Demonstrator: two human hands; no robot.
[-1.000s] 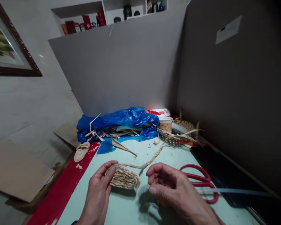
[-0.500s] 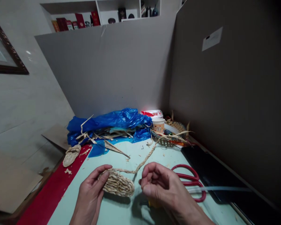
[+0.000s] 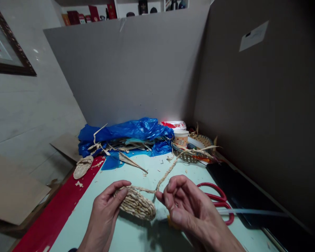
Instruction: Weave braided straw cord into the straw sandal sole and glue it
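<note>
An oval sole-like piece of coiled, braided straw is pinched at its left end by my left hand, thumb on top. From its upper edge runs a braided straw cord, bending up and away to loose strand ends. My right hand is just right of the piece, fingers loosely curled and thumb apart from them. One fingertip is beside the cord's bend; whether it touches cannot be made out. I see nothing held in this hand. Red-handled scissors lie behind it, partly covered.
A blue plastic bag with straw strips lies at the back. Nearby are a paper cup and a woven basket. A small straw slipper rests on the red strip at left. Grey panels stand behind and right.
The camera view has shifted slightly. My right hand has moved up to the cord's bend, and its thumb and fingers have loosened. My left hand keeps its hold on the braided piece.
</note>
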